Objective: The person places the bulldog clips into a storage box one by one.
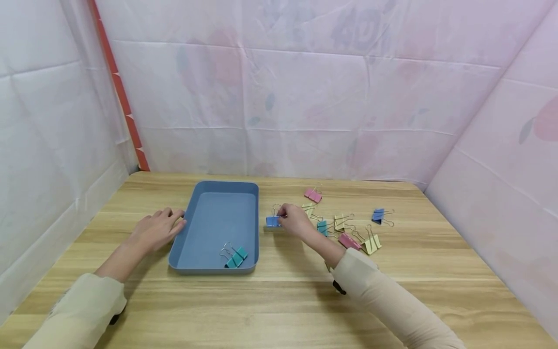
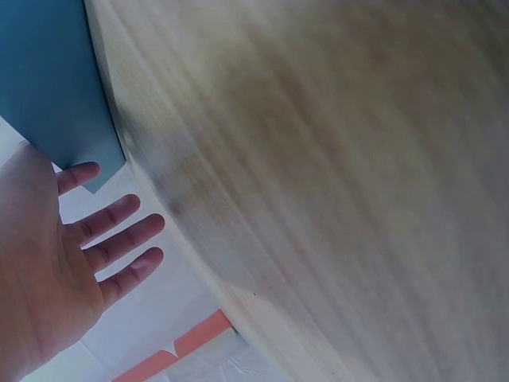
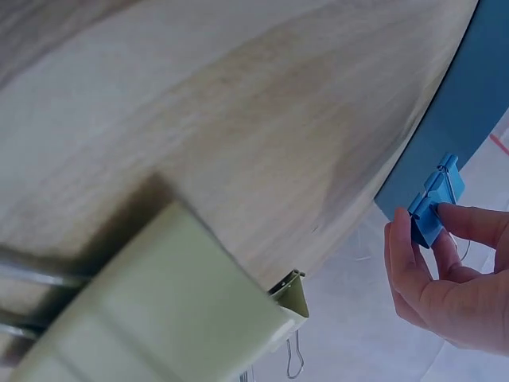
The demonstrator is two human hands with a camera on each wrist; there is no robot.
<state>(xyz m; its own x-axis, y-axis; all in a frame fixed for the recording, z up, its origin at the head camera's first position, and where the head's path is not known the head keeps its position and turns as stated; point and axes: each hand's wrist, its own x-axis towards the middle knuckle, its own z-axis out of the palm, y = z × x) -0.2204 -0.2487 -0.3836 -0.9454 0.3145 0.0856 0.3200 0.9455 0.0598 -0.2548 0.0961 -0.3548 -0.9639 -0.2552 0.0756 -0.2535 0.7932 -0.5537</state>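
Between thumb and fingers my right hand pinches a blue binder clip, just right of the tray. The right wrist view shows this blue clip in front of the tray's side, its wire handle partly behind the fingers. My left hand lies at the left rim of the blue-grey tray. In the left wrist view, the left hand's fingers are spread and fairly straight, the thumb by the tray wall. Inside the tray, at its near right corner, rests a teal binder clip.
Right of my right hand lie several loose binder clips: a pink one at the back, a teal one, yellow ones, a dark pink one and another blue one. A white curtain hangs behind the wooden table.
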